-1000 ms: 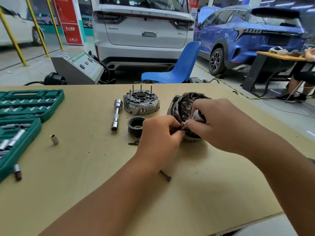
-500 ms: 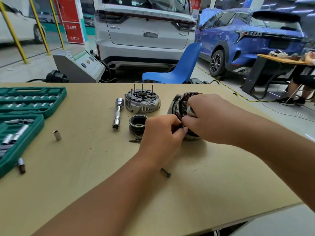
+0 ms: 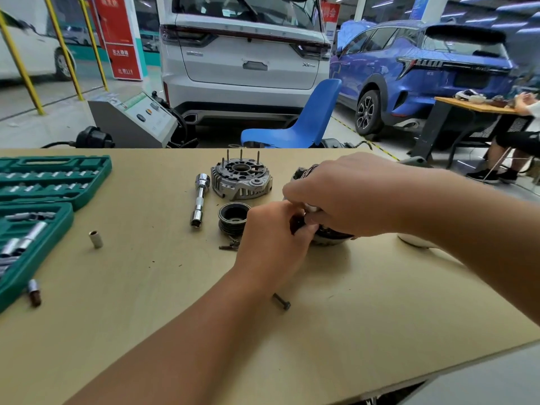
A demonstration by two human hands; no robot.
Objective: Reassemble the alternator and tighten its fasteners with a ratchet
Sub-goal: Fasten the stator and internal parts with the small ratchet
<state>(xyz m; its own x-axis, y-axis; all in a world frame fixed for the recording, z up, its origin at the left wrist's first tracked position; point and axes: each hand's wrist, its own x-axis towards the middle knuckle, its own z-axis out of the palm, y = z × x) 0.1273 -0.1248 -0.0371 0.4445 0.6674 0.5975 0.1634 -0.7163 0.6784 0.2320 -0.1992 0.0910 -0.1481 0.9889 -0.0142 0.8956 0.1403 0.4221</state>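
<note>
The alternator's stator half (image 3: 330, 238) lies on the wooden table (image 3: 146, 287), mostly hidden under my hands. My right hand (image 3: 344, 194) arches over its top with fingers curled on it. My left hand (image 3: 271, 238) grips its near-left edge with curled fingers. To the left sit the silver rear housing (image 3: 242, 179) with three upright studs and the black pulley (image 3: 232, 218). A chrome socket extension (image 3: 200, 200) lies beside them. Small bolts (image 3: 229, 246) rest by the pulley, and one loose bolt (image 3: 281, 301) lies near my left forearm.
A green socket set case (image 3: 43, 182) lies open along the table's left side, with a loose socket (image 3: 95, 239) and another socket (image 3: 34, 292) near it. Behind the table stand a blue chair (image 3: 295, 124), a grey machine (image 3: 134, 118) and parked cars. A person sits at the far right.
My right hand has lowered over the stator half and now covers its windings. My left hand stays at its near-left edge. The view has tilted slightly.
</note>
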